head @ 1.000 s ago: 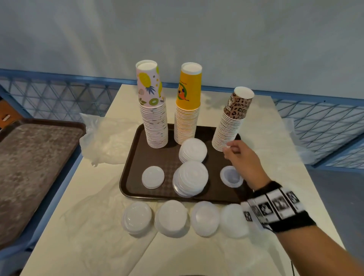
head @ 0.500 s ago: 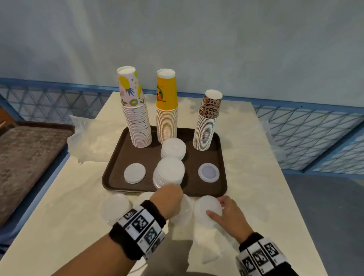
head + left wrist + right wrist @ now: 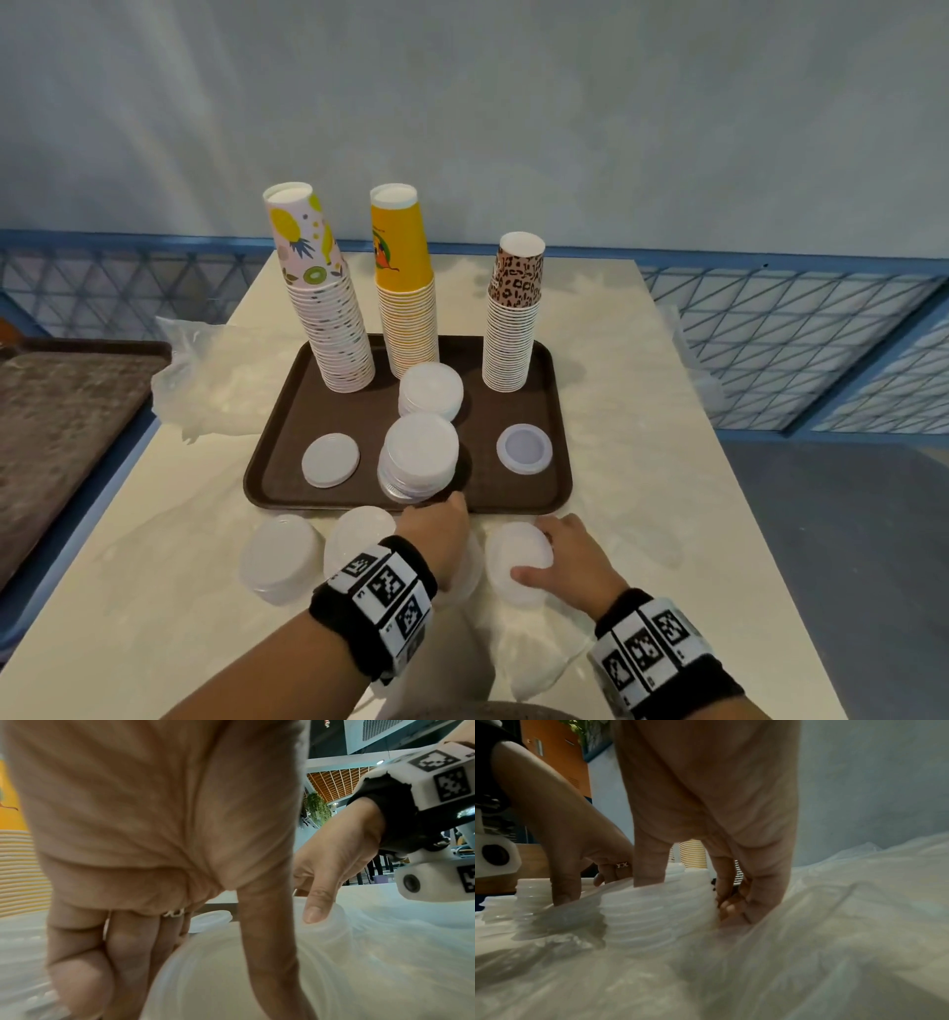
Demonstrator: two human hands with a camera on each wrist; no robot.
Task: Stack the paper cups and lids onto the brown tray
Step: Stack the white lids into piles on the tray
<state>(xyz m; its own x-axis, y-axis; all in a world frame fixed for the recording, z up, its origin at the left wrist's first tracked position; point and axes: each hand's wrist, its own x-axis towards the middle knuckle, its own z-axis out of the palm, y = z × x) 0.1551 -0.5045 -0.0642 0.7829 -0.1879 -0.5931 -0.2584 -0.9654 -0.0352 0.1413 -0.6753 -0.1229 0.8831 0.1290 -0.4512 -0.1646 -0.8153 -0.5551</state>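
The brown tray (image 3: 287,426) carries a pineapple-print cup stack (image 3: 328,318), a yellow cup stack (image 3: 405,298) and a leopard-print cup stack (image 3: 513,329), plus two lid stacks (image 3: 422,452) and two single lids (image 3: 330,460). Several stacks of white lids stand on the table in front of the tray. My left hand (image 3: 436,534) grips one lid stack (image 3: 218,973), thumb on its near side and fingers behind. My right hand (image 3: 560,560) grips the rightmost lid stack (image 3: 516,552) (image 3: 654,912), thumb in front, fingers curled behind it.
Crumpled clear plastic wrap (image 3: 205,380) lies left of the tray and under the lid stacks (image 3: 808,943). Two more lid stacks (image 3: 280,557) stand to the left of my hands. A second brown tray (image 3: 61,411) sits lower at the far left. Blue mesh railing (image 3: 770,339) runs behind.
A second ago only my right hand was out, over the tray by the leopard stack. Both hands have since come down to the front lid stacks and closed round them.
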